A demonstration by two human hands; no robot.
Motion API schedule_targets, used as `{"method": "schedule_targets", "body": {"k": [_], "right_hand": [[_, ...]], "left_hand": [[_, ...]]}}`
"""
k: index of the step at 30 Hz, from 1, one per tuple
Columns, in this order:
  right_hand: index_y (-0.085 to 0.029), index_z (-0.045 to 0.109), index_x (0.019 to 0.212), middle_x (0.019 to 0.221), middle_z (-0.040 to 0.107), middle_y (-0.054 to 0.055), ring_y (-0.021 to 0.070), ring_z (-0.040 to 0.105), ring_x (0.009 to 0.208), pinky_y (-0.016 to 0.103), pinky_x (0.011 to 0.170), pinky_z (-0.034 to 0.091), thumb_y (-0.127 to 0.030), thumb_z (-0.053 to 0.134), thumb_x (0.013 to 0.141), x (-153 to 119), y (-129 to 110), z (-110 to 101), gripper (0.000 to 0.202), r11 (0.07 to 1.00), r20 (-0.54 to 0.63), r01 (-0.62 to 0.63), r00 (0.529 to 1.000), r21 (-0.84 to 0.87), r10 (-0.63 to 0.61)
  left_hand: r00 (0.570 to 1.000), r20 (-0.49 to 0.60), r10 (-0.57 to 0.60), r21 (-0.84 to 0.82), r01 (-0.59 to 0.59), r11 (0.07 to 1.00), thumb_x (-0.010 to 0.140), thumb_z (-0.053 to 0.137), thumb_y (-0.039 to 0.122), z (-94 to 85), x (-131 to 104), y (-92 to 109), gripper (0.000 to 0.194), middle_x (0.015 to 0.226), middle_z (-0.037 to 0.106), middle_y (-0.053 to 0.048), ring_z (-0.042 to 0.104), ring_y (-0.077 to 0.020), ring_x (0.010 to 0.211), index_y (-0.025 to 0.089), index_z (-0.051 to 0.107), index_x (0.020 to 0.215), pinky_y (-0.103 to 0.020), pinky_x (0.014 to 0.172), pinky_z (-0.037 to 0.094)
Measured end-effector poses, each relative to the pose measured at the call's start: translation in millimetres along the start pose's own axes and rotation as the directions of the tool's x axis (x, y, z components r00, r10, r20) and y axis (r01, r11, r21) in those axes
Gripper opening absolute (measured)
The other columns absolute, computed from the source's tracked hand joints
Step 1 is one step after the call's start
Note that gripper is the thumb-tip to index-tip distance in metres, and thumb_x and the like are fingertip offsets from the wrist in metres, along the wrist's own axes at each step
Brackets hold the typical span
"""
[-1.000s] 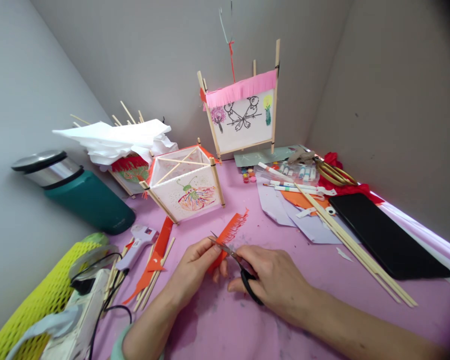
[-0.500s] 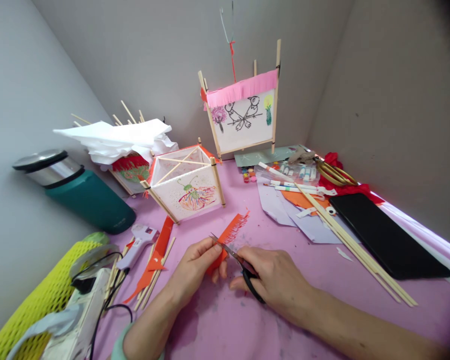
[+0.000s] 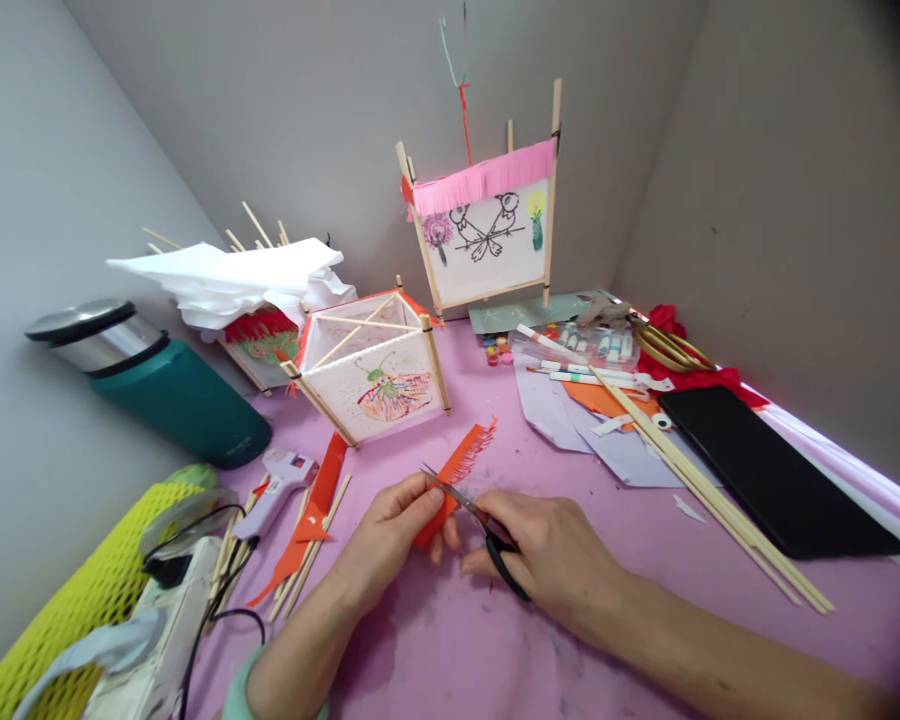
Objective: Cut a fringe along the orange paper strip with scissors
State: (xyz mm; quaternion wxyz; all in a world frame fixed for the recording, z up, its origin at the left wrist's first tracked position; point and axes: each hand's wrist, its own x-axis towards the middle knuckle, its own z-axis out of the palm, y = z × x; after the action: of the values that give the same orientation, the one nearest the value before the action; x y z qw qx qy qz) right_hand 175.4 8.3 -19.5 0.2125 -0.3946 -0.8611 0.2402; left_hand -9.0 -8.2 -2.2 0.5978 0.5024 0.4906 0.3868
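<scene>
An orange-red paper strip (image 3: 462, 456), its far part cut into fringe along the right edge, is pinched between the thumb and fingers of my left hand (image 3: 405, 520). My right hand (image 3: 544, 545) is closed round the black handles of a pair of scissors (image 3: 504, 562). The scissors' blades lie across the strip, close to my left thumb. Beyond the hands stands a stick-framed paper lantern (image 3: 390, 388) with a drawn insect on its front. More red-orange paper (image 3: 311, 520) lies to the left, over some thin wooden sticks.
A glue gun (image 3: 276, 490), a white power strip (image 3: 150, 630) with cables and a teal bottle (image 3: 172, 390) are on the left. Wooden sticks (image 3: 705, 485), a black phone (image 3: 772, 470) and markers (image 3: 585, 368) lie right. A pink-fringed lantern (image 3: 487, 225) hangs behind.
Hardly anything differs. The scissors and the fringed strip have shifted very slightly, and the right fingers have moved a little at the handles.
</scene>
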Motion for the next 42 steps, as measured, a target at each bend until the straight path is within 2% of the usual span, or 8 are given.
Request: {"method": "schedule_targets", "body": {"k": [6,11,19,32,42], "right_hand": [[-0.021,0.054,0.079,0.070,0.061,-0.004,0.0122,0.052,0.059,0.022,0.054,0.029,-0.048,0.064,0.078,-0.8,0.9,0.9,0.029,0.999,-0.007,-0.022,1.000,-0.030,0.022],[-0.021,0.053,0.079,0.069,0.059,-0.003,0.0130,0.051,0.060,0.022,0.055,0.028,-0.053,0.060,0.079,0.8,-0.2,-4.2,0.032,1.000,0.038,-0.019,0.999,-0.019,0.020],[-0.022,0.052,0.079,0.071,0.058,-0.003,0.0129,0.049,0.060,0.022,0.055,0.028,-0.054,0.061,0.076,1.4,-0.9,-8.0,0.033,1.000,0.049,-0.009,0.999,0.005,0.009],[-0.022,0.052,0.082,0.071,0.057,-0.005,0.0120,0.049,0.060,0.022,0.056,0.030,-0.047,0.068,0.074,0.3,-0.6,-2.7,0.031,1.000,0.018,-0.019,1.000,-0.016,0.019],[-0.021,0.054,0.082,0.074,0.061,-0.003,0.0133,0.053,0.063,0.023,0.057,0.031,-0.050,0.065,0.077,2.1,1.3,0.1,0.032,0.999,0.012,-0.003,1.000,-0.040,0.003]], "left_hand": [[1.000,-0.020,0.004,0.037,-0.003,0.999,0.087,0.049,0.034,-0.5,0.9,-0.1,0.025,0.064,0.063,-0.002,0.049,-0.0100,0.051,0.015,0.054,0.071,-0.023,0.054,0.038],[0.999,-0.050,0.013,0.024,-0.012,1.000,0.087,0.050,0.033,-1.9,0.0,-1.3,0.022,0.061,0.061,0.000,0.047,-0.0089,0.050,0.015,0.055,0.074,-0.022,0.053,0.035],[0.989,-0.121,0.088,0.043,-0.083,0.996,0.086,0.049,0.030,-3.4,1.0,1.1,0.020,0.060,0.059,0.001,0.047,-0.0092,0.051,0.016,0.052,0.073,-0.021,0.052,0.036],[0.988,-0.113,0.108,0.024,-0.106,0.994,0.087,0.048,0.030,-3.5,1.4,-1.5,0.019,0.062,0.060,0.001,0.048,-0.0098,0.053,0.016,0.053,0.077,-0.022,0.054,0.037],[0.989,-0.125,0.079,0.009,-0.079,0.997,0.087,0.049,0.031,-2.3,1.7,0.0,0.018,0.062,0.060,0.000,0.050,-0.0108,0.054,0.016,0.054,0.077,-0.023,0.056,0.039]]}}
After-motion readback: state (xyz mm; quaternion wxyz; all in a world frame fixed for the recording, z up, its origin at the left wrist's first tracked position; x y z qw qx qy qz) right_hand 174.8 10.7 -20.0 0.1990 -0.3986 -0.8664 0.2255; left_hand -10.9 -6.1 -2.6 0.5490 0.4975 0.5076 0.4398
